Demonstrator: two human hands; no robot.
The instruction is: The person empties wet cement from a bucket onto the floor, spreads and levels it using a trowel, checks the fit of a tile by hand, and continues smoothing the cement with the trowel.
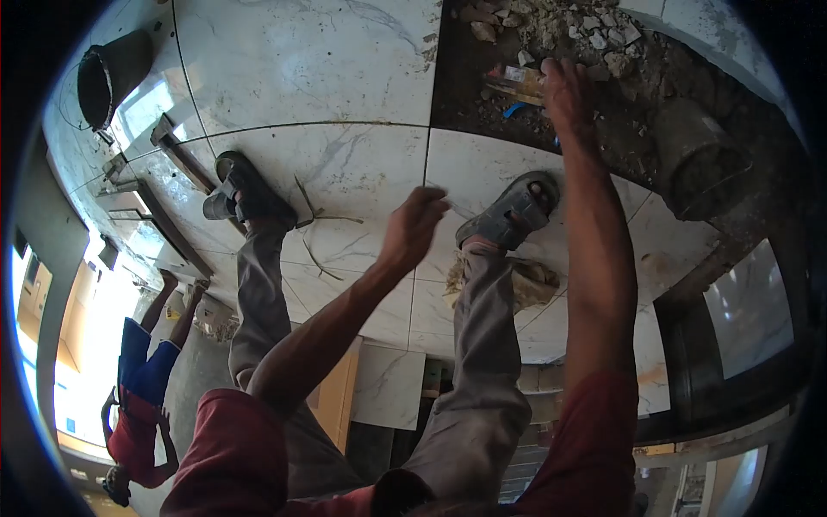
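Note:
My left hand [417, 226] is raised over the white marbled tiles [345, 172], its fingers curled together; what they hold, if anything, is too small to tell. At the upper right, my right hand [567, 96] is closed at the end of a small brownish packet [519, 84] with a pale label. A blue strip [514, 109] shows just below the packet. Both lie over a dark patch of dirt [469, 95] beside the tile edge.
A hammer [185, 155] and a dark bucket [112, 77] stand out at upper left. Another bucket [702, 159] rests in the dirt at right, near rubble [603, 30]. Bent strips [319, 215] lie between my sandalled feet. A crumpled bag [534, 284] and another person [142, 396] are visible.

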